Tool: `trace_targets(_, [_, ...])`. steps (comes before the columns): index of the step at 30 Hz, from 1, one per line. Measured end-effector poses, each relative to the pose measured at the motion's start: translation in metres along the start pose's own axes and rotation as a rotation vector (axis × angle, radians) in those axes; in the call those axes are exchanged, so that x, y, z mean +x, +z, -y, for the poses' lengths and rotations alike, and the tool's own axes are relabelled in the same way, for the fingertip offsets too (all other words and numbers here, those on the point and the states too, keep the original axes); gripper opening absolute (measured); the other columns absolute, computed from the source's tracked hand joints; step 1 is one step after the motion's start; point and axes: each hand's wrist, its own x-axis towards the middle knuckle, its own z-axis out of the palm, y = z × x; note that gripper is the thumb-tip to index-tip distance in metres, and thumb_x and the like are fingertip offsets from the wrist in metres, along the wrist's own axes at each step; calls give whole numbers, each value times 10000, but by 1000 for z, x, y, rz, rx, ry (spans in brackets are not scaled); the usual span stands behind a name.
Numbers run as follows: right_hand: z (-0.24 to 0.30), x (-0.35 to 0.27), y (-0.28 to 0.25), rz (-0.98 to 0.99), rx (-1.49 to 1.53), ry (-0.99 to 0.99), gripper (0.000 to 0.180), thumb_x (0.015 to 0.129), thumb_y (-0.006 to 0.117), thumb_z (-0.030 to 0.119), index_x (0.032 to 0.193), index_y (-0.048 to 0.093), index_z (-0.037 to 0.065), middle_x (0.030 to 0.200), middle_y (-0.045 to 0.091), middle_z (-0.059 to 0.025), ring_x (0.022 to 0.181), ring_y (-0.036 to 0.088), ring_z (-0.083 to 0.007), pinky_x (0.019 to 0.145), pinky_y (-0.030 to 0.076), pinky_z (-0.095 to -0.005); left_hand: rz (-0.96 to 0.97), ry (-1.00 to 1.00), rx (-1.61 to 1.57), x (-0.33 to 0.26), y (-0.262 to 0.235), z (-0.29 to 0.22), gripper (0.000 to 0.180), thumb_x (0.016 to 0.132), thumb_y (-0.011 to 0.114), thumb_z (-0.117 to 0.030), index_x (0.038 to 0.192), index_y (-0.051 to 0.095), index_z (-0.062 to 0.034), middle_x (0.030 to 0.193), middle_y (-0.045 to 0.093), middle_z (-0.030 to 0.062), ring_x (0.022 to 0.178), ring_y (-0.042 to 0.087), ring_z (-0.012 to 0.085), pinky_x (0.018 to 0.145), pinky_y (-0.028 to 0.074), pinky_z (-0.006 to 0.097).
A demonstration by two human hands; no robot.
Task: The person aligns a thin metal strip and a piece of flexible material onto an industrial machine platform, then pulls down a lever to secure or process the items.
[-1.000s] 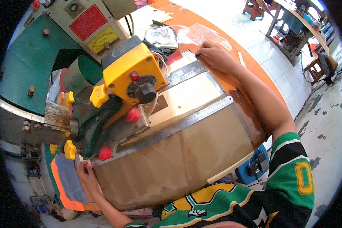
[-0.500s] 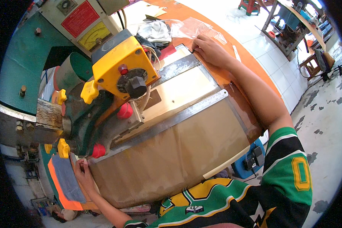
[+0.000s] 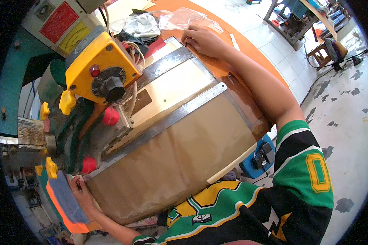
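Fingers of our right hand (image 3: 202, 41) bent down on the brown sheet (image 3: 180, 163) far edge, our left hand (image 3: 79, 188) fingers pinching its near corner, steel ruler (image 3: 171, 118) lying across between them.

my left hand (image 3: 79, 188) rests at the lower left of the frame on the near corner of the sheet (image 3: 180, 163), which spreads across the centre of the machine table (image 3: 249, 110). my right hand (image 3: 202, 41) sits at the top centre, on the sheet's far edge. the metal ruler (image 3: 167, 122) lies diagonally across the sheet, the machine head (image 3: 100, 77) at its upper left. crumpled plastic bags (image 3: 159, 22) lie beyond, at the top.
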Motion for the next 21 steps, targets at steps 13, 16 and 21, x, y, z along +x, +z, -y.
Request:
trace_targets(13, [-4,0,2,-12,-17,-27,134,1016,593,137,1075,658,36,1064,634,-137,970,668,-306,850,542,-412,-32,-23,18,-8,-3,15,278,1054,620,-256,1058,618,22,1014,615,86,959,560,218,901,449,321])
trace_targets(16, [-4,1,2,-1,-22,-14,138,1019,595,142,1084,659,38,1068,632,-136,970,669,-302,854,542,-408,-9,-34,39,-6,-3,18,296,1055,615,-270,1061,616,26,1012,616,94,958,561,229,905,450,324])
trace_targets(21, [-6,0,3,13,-60,-2,150,1026,597,163,1099,665,51,1082,633,-132,975,673,-290,857,541,-403,0,-52,10,-5,0,-6,299,1050,622,-275,1062,615,24,1018,616,99,956,559,225,900,453,325])
